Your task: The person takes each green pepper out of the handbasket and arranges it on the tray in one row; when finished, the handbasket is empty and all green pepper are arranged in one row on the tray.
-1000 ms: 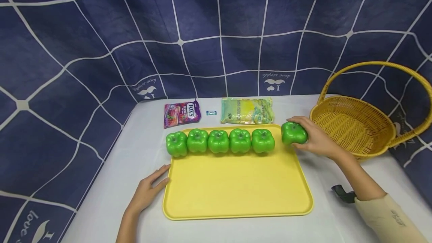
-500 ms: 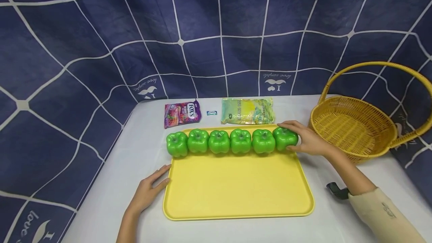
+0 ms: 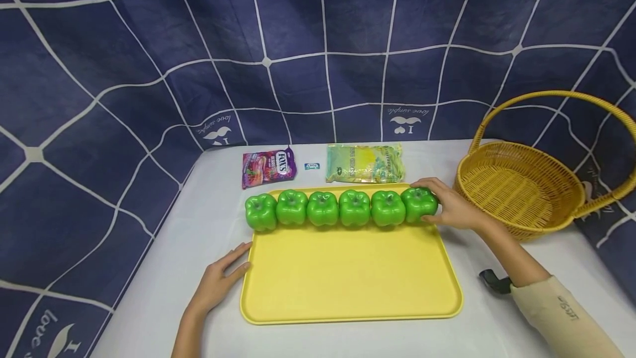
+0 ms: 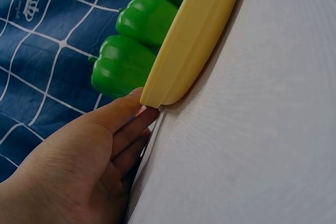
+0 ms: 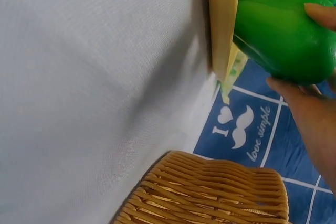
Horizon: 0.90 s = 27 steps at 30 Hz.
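Observation:
Along the far edge of a yellow tray (image 3: 350, 275), several green bell peppers (image 3: 323, 208) stand side by side in one row. My right hand (image 3: 454, 207) holds the rightmost bell pepper (image 3: 419, 203) between thumb and fingers. That pepper sits against its neighbour at the tray's far right corner. In the right wrist view, the held pepper (image 5: 289, 30) shows beside the tray rim (image 5: 223, 24). My left hand (image 3: 217, 280) touches the tray's left rim with fairly straight fingers. The left wrist view has the left hand's fingertips (image 4: 135, 94) against the tray rim (image 4: 194, 35).
Behind the tray lie a purple snack packet (image 3: 269, 168), a small blue packet (image 3: 312, 166) and a yellow-green packet (image 3: 365, 163). A wicker basket (image 3: 517, 181) with a tall handle stands right of the tray. Near the right forearm is a black object (image 3: 494, 280).
My right hand has moved left with the bell pepper and brought it against the row's right end. During the last half second it has barely moved. The left hand has stayed at the tray rim.

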Motion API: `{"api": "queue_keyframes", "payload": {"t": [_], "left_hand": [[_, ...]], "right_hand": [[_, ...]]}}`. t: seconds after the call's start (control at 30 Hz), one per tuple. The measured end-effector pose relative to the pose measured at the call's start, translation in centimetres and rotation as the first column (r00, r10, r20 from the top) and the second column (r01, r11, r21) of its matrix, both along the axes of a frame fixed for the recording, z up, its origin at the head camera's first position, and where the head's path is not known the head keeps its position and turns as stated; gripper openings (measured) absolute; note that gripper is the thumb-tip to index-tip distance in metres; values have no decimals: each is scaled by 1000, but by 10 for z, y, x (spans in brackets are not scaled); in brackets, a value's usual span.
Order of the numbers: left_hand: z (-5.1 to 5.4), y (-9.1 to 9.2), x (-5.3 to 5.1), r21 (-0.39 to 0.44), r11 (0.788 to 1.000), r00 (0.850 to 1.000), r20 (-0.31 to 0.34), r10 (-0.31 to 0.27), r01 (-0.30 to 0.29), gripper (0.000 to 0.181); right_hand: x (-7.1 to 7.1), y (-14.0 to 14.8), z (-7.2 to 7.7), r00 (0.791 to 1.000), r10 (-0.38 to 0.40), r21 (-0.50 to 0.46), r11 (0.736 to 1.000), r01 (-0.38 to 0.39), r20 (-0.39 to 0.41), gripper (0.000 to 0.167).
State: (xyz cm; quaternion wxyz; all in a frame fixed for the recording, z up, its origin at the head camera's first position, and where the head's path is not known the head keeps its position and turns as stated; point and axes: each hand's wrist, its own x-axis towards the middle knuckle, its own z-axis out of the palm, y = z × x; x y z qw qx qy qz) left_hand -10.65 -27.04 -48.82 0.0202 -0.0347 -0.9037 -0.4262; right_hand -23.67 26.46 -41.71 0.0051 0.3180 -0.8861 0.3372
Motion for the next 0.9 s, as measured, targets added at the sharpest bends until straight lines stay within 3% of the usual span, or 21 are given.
{"api": "queue_keyframes", "payload": {"t": [0.4,0.57,0.73,0.9], "left_hand": [[0,1,0,8,1000,1000,-13,-11,12,46],[0,0,-2,-8,1000,1000,-6,-8,8,46],[4,-2,-2,7,1000,999,39,-24,24,46],[20,-10,-2,-22,999,996,82,-46,48,45]], "right_hand": [[2,0,1,1000,0,23,1000,-1,22,88],[5,5,1,1000,-9,22,1000,9,-7,92],[15,14,11,996,-85,-8,996,85,-36,93],[27,27,32,970,-220,-83,974,212,-99,84]]}}
